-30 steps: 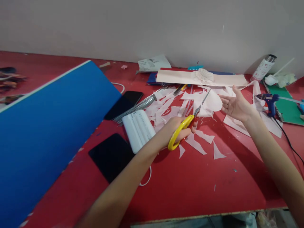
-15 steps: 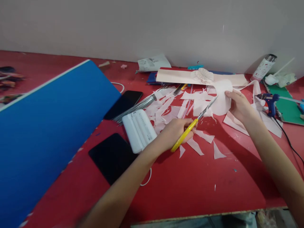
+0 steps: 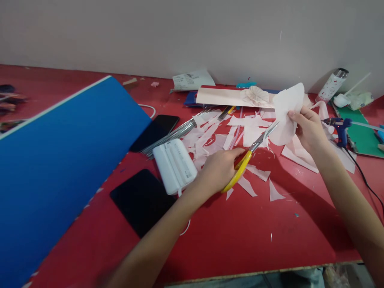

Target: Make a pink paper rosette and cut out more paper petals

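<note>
My left hand (image 3: 220,170) is closed round the yellow handles of a pair of scissors (image 3: 240,173). Its metal blades point up and right, with the tips at the lower left edge of a pale pink paper piece (image 3: 286,108). This piece has rounded edges and is pinched between the thumb and fingers of my right hand (image 3: 309,127), above the table. Below the scissors lie several pale paper scraps (image 3: 275,191). Behind the held piece, a pleated paper flower (image 3: 256,96) rests on a long cream strip (image 3: 220,96).
A large blue board (image 3: 75,160) covers the left side. Near it lie a black tablet (image 3: 141,202), a phone (image 3: 157,128), a white box-like device (image 3: 175,166) and a bundle of wires (image 3: 180,132). At right are a glue gun (image 3: 341,130), a green board (image 3: 367,136) and a bottle (image 3: 333,85).
My right hand has raised and turned the paper piece, so it now stands more upright. The scissors have shifted slightly right, and their handles sit wider apart.
</note>
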`<state>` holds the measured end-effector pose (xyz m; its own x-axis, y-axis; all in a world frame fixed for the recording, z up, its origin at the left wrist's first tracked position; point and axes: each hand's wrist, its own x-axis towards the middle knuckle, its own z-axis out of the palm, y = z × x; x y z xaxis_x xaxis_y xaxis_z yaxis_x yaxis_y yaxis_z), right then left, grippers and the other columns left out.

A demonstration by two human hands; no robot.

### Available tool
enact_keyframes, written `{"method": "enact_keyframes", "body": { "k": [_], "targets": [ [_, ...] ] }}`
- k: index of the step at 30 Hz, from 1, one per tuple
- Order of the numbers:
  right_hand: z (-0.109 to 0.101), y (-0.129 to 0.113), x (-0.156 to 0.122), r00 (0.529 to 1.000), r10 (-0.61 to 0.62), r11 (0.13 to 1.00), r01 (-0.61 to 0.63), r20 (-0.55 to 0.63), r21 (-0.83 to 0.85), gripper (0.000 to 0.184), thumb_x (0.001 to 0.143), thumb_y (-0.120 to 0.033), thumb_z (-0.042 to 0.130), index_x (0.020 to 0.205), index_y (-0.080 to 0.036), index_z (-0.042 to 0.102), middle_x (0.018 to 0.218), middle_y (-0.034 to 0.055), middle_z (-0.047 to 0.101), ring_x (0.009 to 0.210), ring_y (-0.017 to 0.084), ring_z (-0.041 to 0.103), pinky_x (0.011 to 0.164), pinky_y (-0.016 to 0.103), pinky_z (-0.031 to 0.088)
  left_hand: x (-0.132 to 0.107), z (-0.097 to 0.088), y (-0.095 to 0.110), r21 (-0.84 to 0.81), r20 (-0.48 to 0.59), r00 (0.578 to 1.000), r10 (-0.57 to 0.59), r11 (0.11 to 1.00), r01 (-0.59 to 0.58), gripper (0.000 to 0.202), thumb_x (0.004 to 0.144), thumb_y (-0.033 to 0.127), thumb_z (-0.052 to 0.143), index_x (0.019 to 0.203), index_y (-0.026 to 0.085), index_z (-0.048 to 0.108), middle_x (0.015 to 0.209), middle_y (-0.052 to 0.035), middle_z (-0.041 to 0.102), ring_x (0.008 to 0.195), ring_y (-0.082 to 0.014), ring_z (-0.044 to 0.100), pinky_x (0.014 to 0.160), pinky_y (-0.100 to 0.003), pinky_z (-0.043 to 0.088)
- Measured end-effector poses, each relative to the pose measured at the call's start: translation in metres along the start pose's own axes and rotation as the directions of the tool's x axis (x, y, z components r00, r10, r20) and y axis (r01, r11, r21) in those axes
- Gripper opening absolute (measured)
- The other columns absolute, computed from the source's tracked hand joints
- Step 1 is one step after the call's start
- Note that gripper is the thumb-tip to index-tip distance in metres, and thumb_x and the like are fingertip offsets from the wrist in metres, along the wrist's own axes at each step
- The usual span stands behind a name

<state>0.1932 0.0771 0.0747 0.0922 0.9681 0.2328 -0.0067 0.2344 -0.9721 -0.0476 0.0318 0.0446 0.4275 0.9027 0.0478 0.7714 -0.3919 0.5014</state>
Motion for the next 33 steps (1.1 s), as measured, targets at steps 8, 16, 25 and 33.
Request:
{"method": "enact_keyframes", "body": {
  "k": [8,16,25,33],
  "targets": [
    [0.0037,-0.0014,-0.0014,0.995,-0.101,0.995,0.100,-0.025,-0.016,0.006,0.074,-0.028,0.063,0.078,-0.024,0.065,0.079,-0.0013,0.063,0.069,0.012,0.057,0.061,0.027,0.048,-0.0002,0.0030,0.0015,0.050,-0.056,0.998,-0.004,0.999,0.007,0.030,0.081,0.024,0.051,0.108,0.018,0.063,0.097,-0.0102,0.072,0.085,-0.0253,0.066,0.073,-0.034,0.048],
    [0.0067,-0.0059,-0.0034,0.992,-0.128,0.990,0.127,-0.013,-0.057,0.005,0.074,-0.027,0.063,0.076,-0.023,0.063,0.074,-0.0022,0.060,0.065,0.011,0.053,0.056,0.025,0.044,-0.0003,0.0011,0.0038,0.063,-0.039,0.999,-0.003,0.998,0.005,0.028,0.080,0.023,0.053,0.105,0.017,0.064,0.097,-0.0098,0.071,0.087,-0.0270,0.066,0.072,-0.035,0.048],
    [0.0031,-0.0044,-0.0025,0.990,-0.141,0.987,0.141,-0.002,-0.074,0.005,0.076,-0.027,0.062,0.075,-0.022,0.060,0.070,-0.0029,0.054,0.060,0.009,0.050,0.053,0.024,0.041,-0.0006,0.0026,0.0012,0.057,-0.052,0.999,-0.006,0.998,0.009,0.027,0.081,0.021,0.049,0.104,0.018,0.064,0.094,-0.0096,0.071,0.082,-0.0247,0.066,0.069,-0.033,0.047],
    [0.0021,-0.0070,-0.0018,0.994,-0.109,0.988,0.106,-0.020,-0.114,0.006,0.074,-0.029,0.063,0.074,-0.024,0.060,0.070,-0.0021,0.053,0.063,0.011,0.051,0.052,0.024,0.041,-0.0013,0.0001,0.0035,0.063,-0.057,0.998,-0.024,0.998,0.027,0.028,0.083,0.028,0.049,0.103,0.019,0.066,0.091,-0.0093,0.072,0.077,-0.0234,0.065,0.063,-0.031,0.045]
  ]
}}
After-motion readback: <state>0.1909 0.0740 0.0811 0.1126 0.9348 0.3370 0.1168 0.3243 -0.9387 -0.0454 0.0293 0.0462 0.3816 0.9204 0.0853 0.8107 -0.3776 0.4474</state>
